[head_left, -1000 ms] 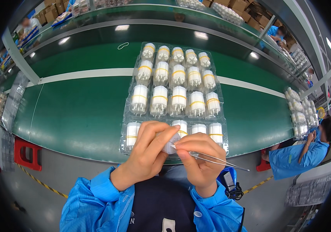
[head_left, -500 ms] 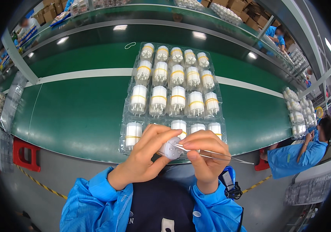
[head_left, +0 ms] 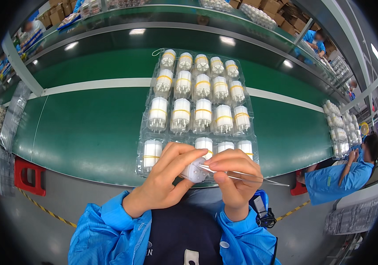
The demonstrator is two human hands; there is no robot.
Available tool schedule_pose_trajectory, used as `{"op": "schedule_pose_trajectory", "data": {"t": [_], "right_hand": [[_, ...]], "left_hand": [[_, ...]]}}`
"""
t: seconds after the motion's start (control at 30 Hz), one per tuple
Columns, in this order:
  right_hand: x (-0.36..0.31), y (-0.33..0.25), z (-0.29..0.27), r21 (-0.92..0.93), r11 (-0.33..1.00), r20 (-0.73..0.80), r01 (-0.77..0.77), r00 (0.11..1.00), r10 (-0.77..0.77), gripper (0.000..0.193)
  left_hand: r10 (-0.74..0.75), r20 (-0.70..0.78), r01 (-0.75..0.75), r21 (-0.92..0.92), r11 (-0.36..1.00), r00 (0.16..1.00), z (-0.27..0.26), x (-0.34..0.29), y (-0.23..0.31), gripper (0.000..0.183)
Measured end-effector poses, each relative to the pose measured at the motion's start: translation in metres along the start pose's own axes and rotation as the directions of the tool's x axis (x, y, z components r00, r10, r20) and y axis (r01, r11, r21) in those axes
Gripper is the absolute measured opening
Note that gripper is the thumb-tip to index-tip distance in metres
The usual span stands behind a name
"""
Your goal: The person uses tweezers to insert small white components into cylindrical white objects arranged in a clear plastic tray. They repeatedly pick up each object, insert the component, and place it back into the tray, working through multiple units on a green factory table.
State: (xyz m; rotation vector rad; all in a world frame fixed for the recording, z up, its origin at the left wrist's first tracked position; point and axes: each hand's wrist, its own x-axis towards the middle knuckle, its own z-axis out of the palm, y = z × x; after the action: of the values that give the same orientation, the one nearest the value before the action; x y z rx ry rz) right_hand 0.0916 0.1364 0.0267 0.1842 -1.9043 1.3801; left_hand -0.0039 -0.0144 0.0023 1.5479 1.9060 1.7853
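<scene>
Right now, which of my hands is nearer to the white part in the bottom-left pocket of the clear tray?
Left. The left hand sits just right of that white part; the right hand is farther right, holding tweezers.

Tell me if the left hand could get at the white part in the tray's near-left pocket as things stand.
Probably yes: the left hand lies just beside that white part with nothing between, but it grips a small white piece.

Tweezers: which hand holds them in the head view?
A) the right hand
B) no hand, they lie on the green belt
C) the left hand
A: the right hand pinches the tweezers, their tips at the small white part held by the left hand.
</scene>
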Motion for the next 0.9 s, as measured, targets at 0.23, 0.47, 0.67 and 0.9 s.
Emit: {"op": "schedule_pose_trajectory", "data": {"t": [0.23,0.47,0.67,0.9], "right_hand": [[-0.007,0.004,0.005,0.142,0.987,-0.096,-0.078,0.991,0.092,0.011],[0.001,-0.004,0.002,-0.060,0.998,-0.002,-0.035,0.999,0.035,0.010],[0.011,-0.010,-0.004,-0.124,0.991,0.113,0.050,0.993,-0.036,0.012],[-0.005,-0.019,0.006,0.120,0.993,0.054,-0.004,0.999,-0.003,0.016]], "left_hand": [[0.029,-0.003,-0.029,0.025,0.999,1.000,0.001,0.002,-0.001,0.059],[0.047,-0.024,-0.046,0.064,0.997,0.999,0.002,0.002,0.000,0.059],[0.098,-0.091,-0.086,0.130,0.988,0.991,0.001,0.001,-0.001,0.057],[0.103,-0.194,-0.123,-0.093,0.988,0.976,0.011,0.001,-0.012,0.057]]}}
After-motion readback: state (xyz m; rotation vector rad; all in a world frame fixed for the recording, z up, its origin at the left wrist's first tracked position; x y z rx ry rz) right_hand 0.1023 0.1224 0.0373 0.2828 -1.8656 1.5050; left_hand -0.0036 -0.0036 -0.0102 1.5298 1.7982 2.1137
